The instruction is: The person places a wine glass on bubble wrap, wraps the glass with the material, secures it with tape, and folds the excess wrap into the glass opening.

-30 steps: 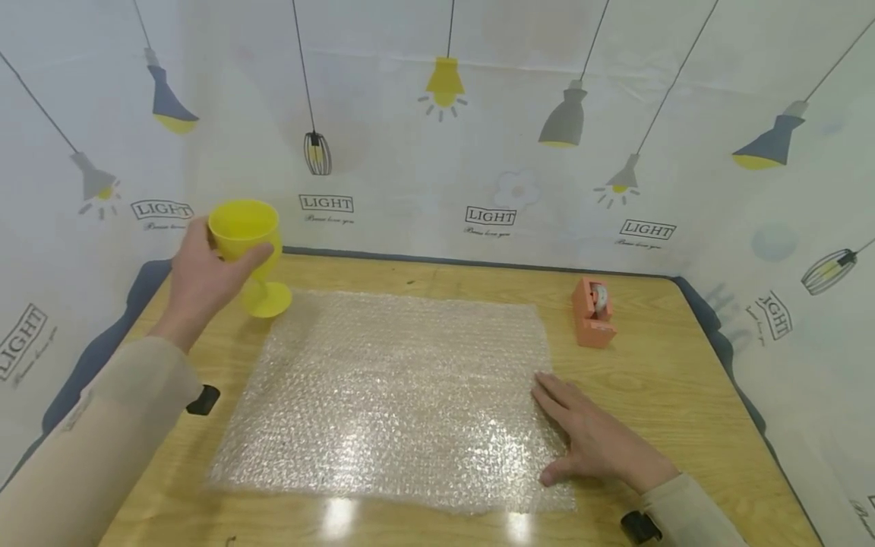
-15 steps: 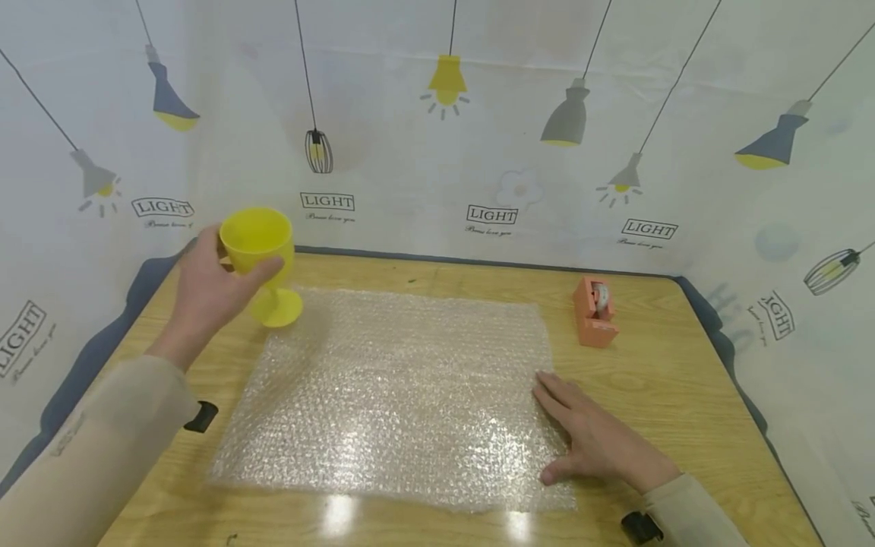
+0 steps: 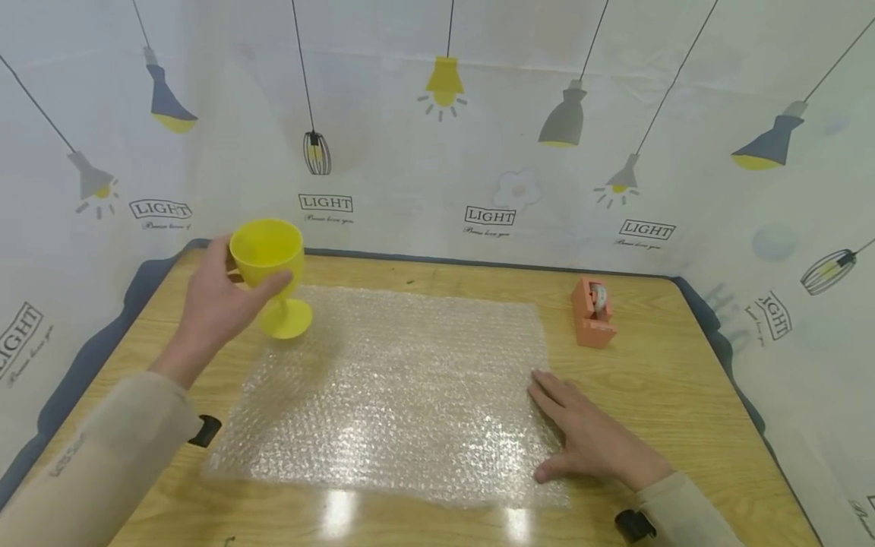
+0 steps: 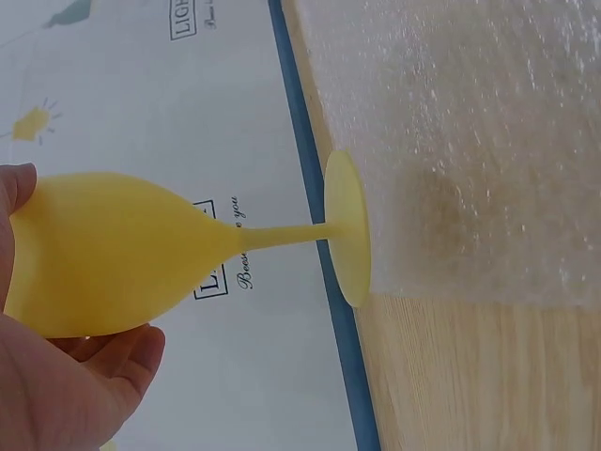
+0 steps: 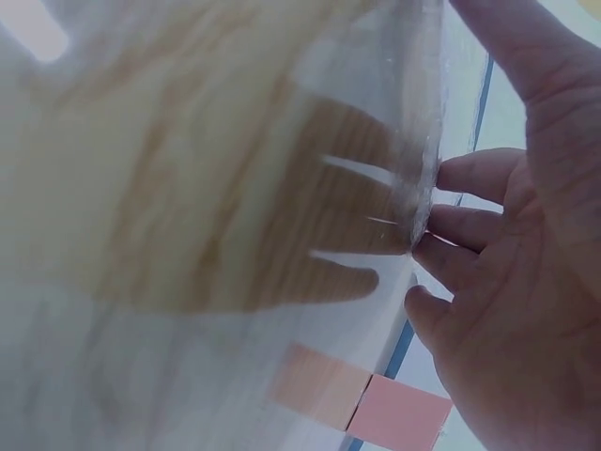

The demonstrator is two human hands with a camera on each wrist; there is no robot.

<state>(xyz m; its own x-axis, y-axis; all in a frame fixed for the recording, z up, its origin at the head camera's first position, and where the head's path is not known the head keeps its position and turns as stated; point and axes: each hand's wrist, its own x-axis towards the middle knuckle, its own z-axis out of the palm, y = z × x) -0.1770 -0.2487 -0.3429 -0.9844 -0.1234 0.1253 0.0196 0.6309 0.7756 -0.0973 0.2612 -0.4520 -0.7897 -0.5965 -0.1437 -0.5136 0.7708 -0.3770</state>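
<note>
My left hand [image 3: 222, 292] grips a yellow goblet [image 3: 270, 247] round its bowl, upright, at the back left. In the left wrist view the goblet [image 4: 122, 249] shows its stem and round foot, held above the table beside the bubble wrap [image 4: 488, 141]. A clear rectangular sheet of bubble wrap [image 3: 403, 395] lies flat over the middle of the table. My right hand [image 3: 588, 433] rests with fingers spread on the sheet's right edge. In the right wrist view the fingertips of the right hand [image 5: 526, 254] touch that edge, and the tabletop mirrors them.
A coral tape dispenser [image 3: 593, 313] with a roll of tape stands at the back right of the wooden table [image 3: 663, 365]; it also shows low in the right wrist view. A white curtain [image 3: 403, 167] printed with lamps encloses the table's back and sides.
My left hand has carried the goblet right, down and nearer, so its foot now overlaps the bubble wrap's back left corner in the head view. The right hand has stayed in place.
</note>
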